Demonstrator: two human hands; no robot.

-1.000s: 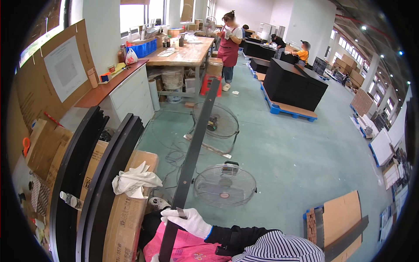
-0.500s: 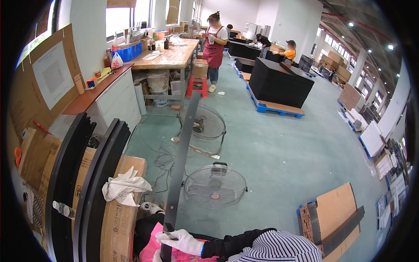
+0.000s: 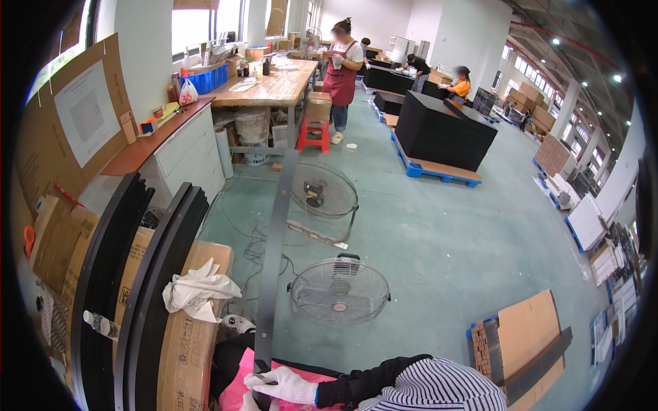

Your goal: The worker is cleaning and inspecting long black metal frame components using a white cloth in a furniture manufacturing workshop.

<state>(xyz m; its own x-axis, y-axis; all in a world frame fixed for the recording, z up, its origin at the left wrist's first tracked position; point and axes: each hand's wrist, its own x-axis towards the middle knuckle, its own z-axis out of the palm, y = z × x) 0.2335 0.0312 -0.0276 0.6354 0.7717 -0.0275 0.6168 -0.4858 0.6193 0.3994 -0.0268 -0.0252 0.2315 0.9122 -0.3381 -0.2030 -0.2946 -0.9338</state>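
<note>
A long, flat black bar (image 3: 275, 253) with small holes along it rises from my lap and points away across the floor. My right hand (image 3: 286, 385), in a white glove, is closed round the bar near its close end. Only a little of my left hand (image 3: 248, 403), also gloved in white, shows at the bottom edge, closed about the bar just below my right hand; most of it is cut off. Pink cloth (image 3: 236, 383) lies under the hands on my lap.
To the left, curved-looking black strips (image 3: 154, 274) lie on cardboard boxes (image 3: 195, 342) beside a white cloth (image 3: 199, 291). Two floor fans, one near (image 3: 339, 291) and one farther (image 3: 325, 192), stand by the bar. A cardboard-topped pallet (image 3: 524, 335) sits right. A person (image 3: 341, 75) stands by the workbench (image 3: 274, 85).
The bar has turned about its length and shows a broader face. Its far end has shifted slightly left and lower in view. Both hands stay near its close end.
</note>
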